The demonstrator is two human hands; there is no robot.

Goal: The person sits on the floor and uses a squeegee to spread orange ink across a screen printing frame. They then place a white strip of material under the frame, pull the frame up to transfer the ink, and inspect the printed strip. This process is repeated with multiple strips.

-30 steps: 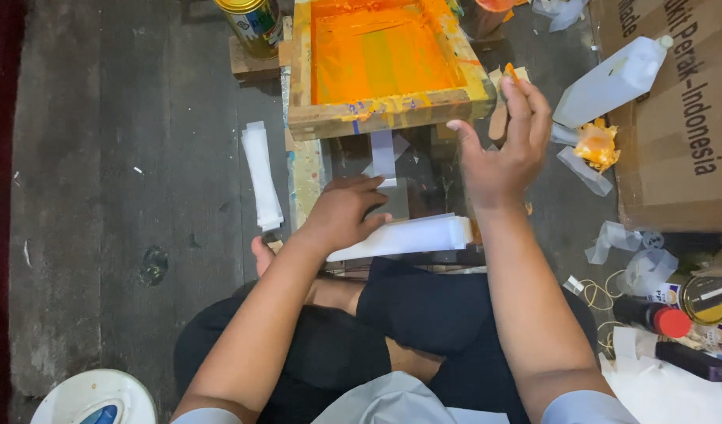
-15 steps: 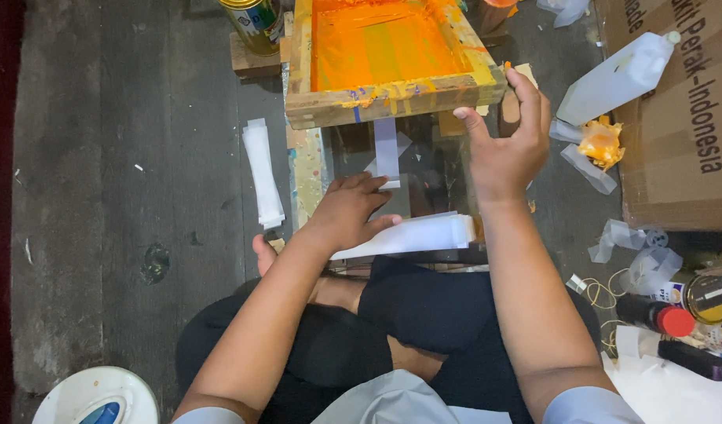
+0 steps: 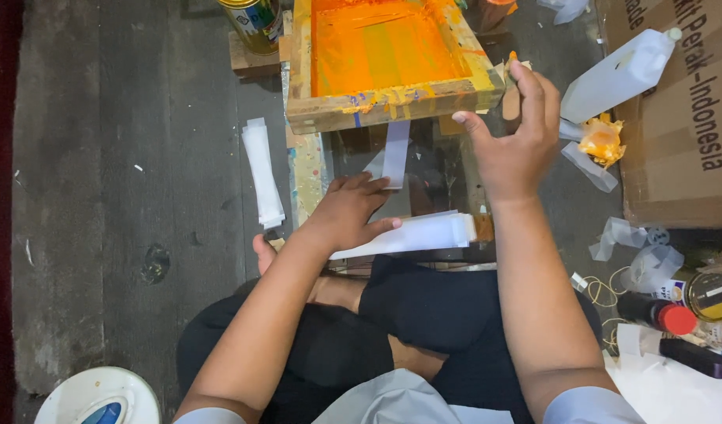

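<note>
Head view: a thin white plastic strip (image 3: 395, 153) lies flat just past the fingertips of the left hand (image 3: 347, 212), whose spread, uncurled fingers press down beside it and grip nothing. It looks light, limp and slick, likely to slide or curl, so it is best pinched at a short end. Under that palm sits a stack of white strips (image 3: 416, 234), equally flimsy. The right hand (image 3: 518, 145) has its fingers closed on the near corner of a wooden screen frame (image 3: 392, 106), tilted up; rigid, rough timber, smeared with wet orange ink (image 3: 380, 47) that would foul the fingers. Left of the knuckles, another strip bundle (image 3: 263, 173) rests on grey concrete.
</note>
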